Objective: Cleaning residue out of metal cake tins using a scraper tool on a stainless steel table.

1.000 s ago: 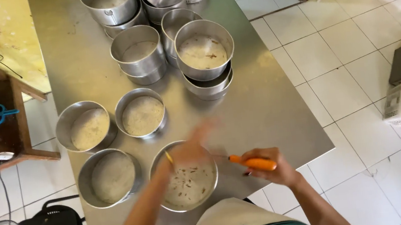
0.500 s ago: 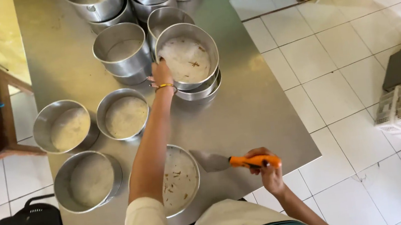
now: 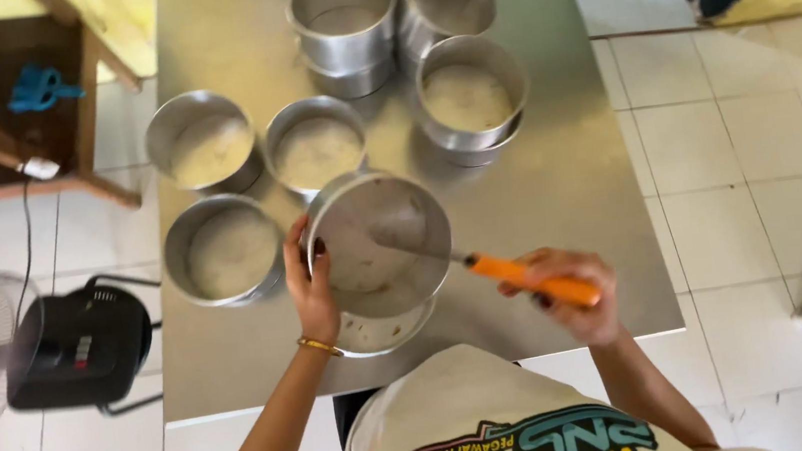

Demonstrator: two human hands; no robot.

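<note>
We see left hand (image 3: 311,291) clamped on rim of round tin (image 3: 379,246), tilted above near bench (image 3: 558,187) edge. Right hand (image 3: 569,289) fist-closed around orange-handled scraper (image 3: 518,278), blade inside, blurred. Tin rigid, light, likely greasy; rim safest hold.

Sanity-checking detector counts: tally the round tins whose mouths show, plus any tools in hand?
Held tin, gripped by the left hand: 1
Tins on the table, mouth showing: 6
Orange-handled spatula, in the right hand: 1
Total: 8
Tins nested underneath or cropped at the top edge are left out.
</note>
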